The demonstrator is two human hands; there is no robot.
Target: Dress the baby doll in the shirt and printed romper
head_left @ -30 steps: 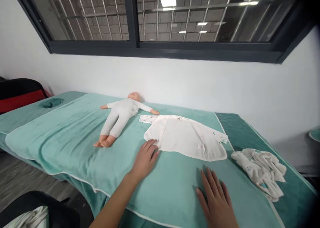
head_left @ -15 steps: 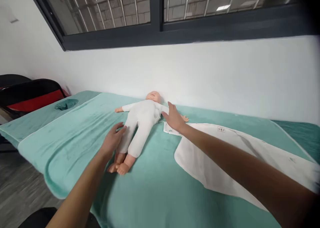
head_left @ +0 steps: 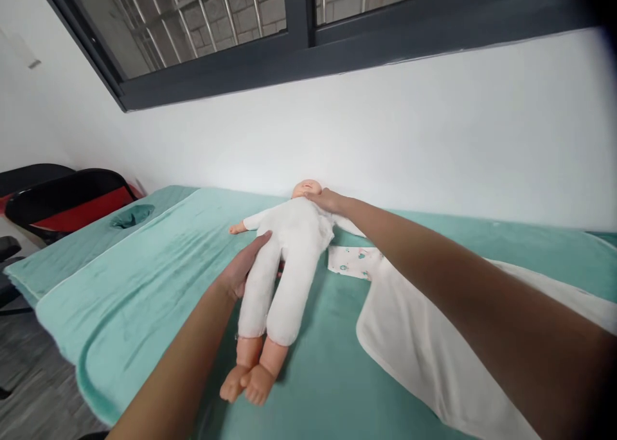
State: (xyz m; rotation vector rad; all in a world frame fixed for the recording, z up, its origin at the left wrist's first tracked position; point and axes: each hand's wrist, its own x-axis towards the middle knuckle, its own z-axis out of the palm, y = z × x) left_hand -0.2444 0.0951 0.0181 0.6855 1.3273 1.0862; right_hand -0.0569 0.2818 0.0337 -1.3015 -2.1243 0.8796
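A baby doll (head_left: 299,234) with a white cloth body lies on its back, head toward the wall and bare feet toward me. My left hand (head_left: 250,260) grips its hip and upper thigh, the thumb on top and the other fingers hidden beneath. At the doll's neck and shoulder, my right hand (head_left: 328,200) is closed around the near side of the head, its fingertips partly hidden. Right of the doll, under my right forearm, a white baby wrap (head_left: 409,324) is spread, with a patterned strip (head_left: 354,261) pointing at the doll.
A green plush cover (head_left: 159,266) drapes the massage table, which has a face hole (head_left: 132,216) at its left end. Behind it rises a white wall (head_left: 385,132) with a dark-framed barred window (head_left: 207,67). Black and red chairs (head_left: 72,202) stand at the far left.
My right hand has moved from above the doll's arm to its neck. My left hand has gone from the lower leg up to the hip and taken hold. The view has come closer.
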